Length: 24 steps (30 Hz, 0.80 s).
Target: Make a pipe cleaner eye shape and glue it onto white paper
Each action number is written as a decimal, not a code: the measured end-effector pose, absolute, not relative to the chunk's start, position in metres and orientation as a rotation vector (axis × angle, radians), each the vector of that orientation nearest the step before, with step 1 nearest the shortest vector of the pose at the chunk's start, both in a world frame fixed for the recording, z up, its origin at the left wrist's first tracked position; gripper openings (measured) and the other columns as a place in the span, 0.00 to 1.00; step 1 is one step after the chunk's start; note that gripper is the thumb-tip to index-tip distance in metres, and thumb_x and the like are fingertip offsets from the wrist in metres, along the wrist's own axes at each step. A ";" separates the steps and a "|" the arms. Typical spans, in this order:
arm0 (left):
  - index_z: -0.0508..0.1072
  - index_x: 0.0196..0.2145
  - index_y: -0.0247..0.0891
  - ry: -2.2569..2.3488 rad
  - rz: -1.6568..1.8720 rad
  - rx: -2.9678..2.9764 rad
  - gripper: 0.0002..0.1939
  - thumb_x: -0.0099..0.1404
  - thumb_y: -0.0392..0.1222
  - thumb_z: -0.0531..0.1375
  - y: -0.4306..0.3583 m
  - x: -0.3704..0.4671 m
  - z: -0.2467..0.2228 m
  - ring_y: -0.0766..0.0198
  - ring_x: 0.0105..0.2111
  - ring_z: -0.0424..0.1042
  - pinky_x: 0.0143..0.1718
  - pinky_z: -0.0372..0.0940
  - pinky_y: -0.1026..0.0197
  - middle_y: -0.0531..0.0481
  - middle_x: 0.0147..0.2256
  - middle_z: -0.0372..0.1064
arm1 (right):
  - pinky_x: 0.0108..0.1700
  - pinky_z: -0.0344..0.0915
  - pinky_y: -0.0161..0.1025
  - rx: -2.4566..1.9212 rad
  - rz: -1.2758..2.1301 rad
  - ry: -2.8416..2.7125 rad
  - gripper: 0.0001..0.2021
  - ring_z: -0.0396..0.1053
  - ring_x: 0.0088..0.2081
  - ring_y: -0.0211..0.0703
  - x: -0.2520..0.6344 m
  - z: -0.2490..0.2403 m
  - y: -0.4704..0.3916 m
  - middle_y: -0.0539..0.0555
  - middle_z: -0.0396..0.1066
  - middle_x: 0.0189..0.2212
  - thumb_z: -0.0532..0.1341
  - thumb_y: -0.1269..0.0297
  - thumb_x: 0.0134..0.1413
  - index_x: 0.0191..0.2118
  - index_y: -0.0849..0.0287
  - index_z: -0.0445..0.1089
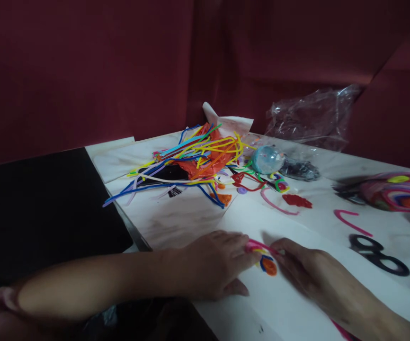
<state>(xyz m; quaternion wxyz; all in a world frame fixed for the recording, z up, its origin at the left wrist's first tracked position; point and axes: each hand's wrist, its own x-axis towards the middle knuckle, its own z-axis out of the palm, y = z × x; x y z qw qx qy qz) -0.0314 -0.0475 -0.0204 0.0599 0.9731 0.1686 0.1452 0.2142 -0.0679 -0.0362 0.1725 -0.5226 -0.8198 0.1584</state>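
Note:
On the white paper [240, 227], a small coiled piece [269, 266] shows an orange centre ringed with blue, yellow and pink strands. My left hand [222, 263] lies over its left side, fingers stretched out and fairly flat, hiding part of it. From the coil's upper edge a pink strand [262, 245] runs to the right. My right hand [306, 270] pinches that strand's end between thumb and fingers; the grip itself is slightly blurred. To the right of this hand lie a bent pink strand [350, 215] and black scissors, of which the handles [378, 255] show.
A tangled pile of coloured strands [198, 158] lies at the back. Beside it are a light-blue round container [267, 159], clear plastic wrapping [311, 118] and a dark red flat piece [297, 201]. A colourful coil-covered object [400, 192] sits at right, below dark red walls [84, 71].

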 end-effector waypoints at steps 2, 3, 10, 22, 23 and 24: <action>0.55 0.59 0.31 0.561 0.377 2.886 0.31 0.62 0.44 0.60 -0.047 -0.036 -0.012 0.54 0.53 0.61 0.53 0.57 0.56 0.37 0.55 0.59 | 0.24 0.56 0.36 -1.525 0.394 -2.313 0.16 0.66 0.23 0.43 0.215 -0.039 -0.065 0.49 0.67 0.23 0.43 0.55 0.63 0.38 0.55 0.65; 0.55 0.59 0.32 0.579 0.344 2.865 0.31 0.61 0.41 0.60 -0.046 -0.038 -0.008 0.55 0.51 0.62 0.52 0.58 0.58 0.38 0.54 0.60 | 0.23 0.56 0.37 -1.544 0.373 -2.316 0.16 0.65 0.22 0.43 0.214 -0.040 -0.065 0.49 0.66 0.23 0.43 0.55 0.62 0.37 0.55 0.65; 0.70 0.32 0.33 0.455 0.153 2.958 0.06 0.63 0.28 0.55 -0.034 -0.045 0.006 0.62 0.39 0.67 0.41 0.59 0.65 0.46 0.36 0.70 | 0.24 0.52 0.37 -1.630 0.236 -2.357 0.15 0.62 0.21 0.44 0.213 -0.035 -0.061 0.50 0.64 0.20 0.44 0.59 0.57 0.28 0.55 0.64; 0.67 0.27 0.36 0.168 -0.124 3.157 0.07 0.63 0.30 0.56 -0.025 -0.021 0.024 0.64 0.32 0.65 0.30 0.57 0.63 0.48 0.31 0.68 | 0.21 0.54 0.34 -1.540 0.150 -2.352 0.13 0.62 0.21 0.42 0.218 -0.035 -0.053 0.49 0.64 0.21 0.45 0.60 0.54 0.27 0.55 0.64; 0.67 0.27 0.35 0.177 -0.105 3.163 0.07 0.63 0.30 0.55 -0.024 -0.019 0.021 0.64 0.32 0.64 0.30 0.57 0.63 0.48 0.32 0.68 | 0.21 0.54 0.34 -1.522 0.149 -2.353 0.13 0.62 0.21 0.42 0.219 -0.035 -0.054 0.49 0.64 0.22 0.46 0.60 0.54 0.27 0.56 0.64; 0.67 0.28 0.35 0.195 -0.080 3.161 0.06 0.63 0.31 0.55 -0.024 -0.017 0.017 0.63 0.31 0.64 0.30 0.57 0.62 0.48 0.32 0.68 | 0.21 0.54 0.34 -1.508 0.144 -2.350 0.13 0.61 0.20 0.41 0.219 -0.035 -0.055 0.50 0.64 0.22 0.46 0.60 0.54 0.27 0.56 0.65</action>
